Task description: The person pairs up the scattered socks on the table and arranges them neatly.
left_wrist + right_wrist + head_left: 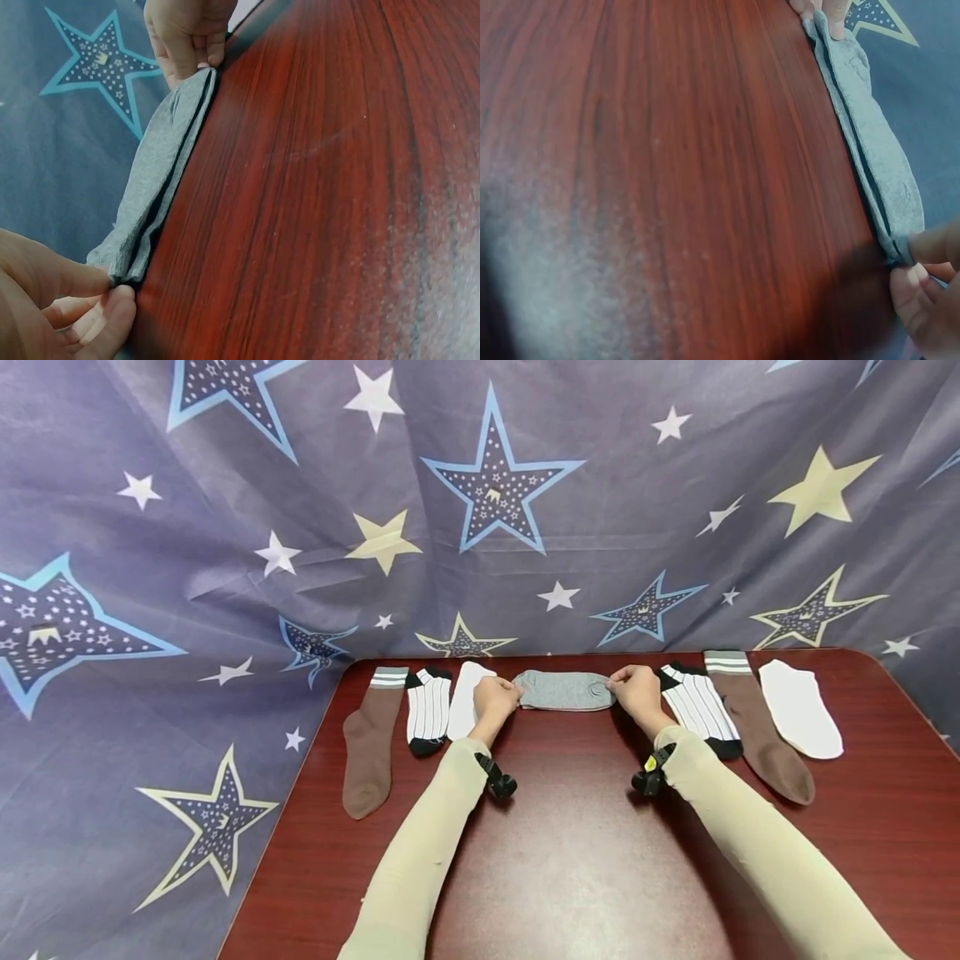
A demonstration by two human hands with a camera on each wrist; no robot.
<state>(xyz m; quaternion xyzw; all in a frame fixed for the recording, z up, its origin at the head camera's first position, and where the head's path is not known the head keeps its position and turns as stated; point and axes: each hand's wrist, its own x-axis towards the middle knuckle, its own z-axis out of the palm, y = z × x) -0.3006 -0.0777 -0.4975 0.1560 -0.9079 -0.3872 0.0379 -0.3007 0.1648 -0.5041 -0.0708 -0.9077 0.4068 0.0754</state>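
A grey sock (562,691) lies stretched sideways near the table's back edge, between both hands. In the left wrist view the grey sock (161,157) shows two layers, one over the other. My left hand (496,697) pinches its left end between thumb and fingers. The right hand (636,690) pinches the opposite end, also with thumb and fingertips. In the right wrist view, the right hand (934,289) grips the near corner of the layered sock (870,135). A white sock (462,700) lies partly behind my left hand.
On the left lie a brown sock (369,745) and a striped black-and-white sock (430,712). To the right are another striped sock (701,710), a brown sock (757,727) and a white sock (801,710). A star-patterned cloth (480,585) hangs behind the red-brown table (570,843).
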